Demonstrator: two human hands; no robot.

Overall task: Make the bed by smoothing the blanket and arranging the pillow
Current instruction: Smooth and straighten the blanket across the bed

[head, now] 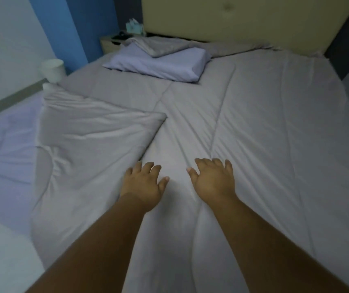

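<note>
A grey blanket [254, 123] covers most of the bed, creased in long lines. Its left corner [97, 127] is folded back on itself, baring a lilac sheet [6, 144] at the left. A lilac pillow [160, 60] lies at the head of the bed, left of centre, with a fold of grey blanket draped over its far side. My left hand [144, 182] and my right hand [213, 178] lie palm down on the blanket near the foot, fingers spread, a hand's width apart.
A beige padded headboard [243, 17] stands at the far end. A small bedside table [112, 42] with a teal box [135, 27] sits at the far left, by a blue wall. A white round bin [53, 69] stands on the floor at the left.
</note>
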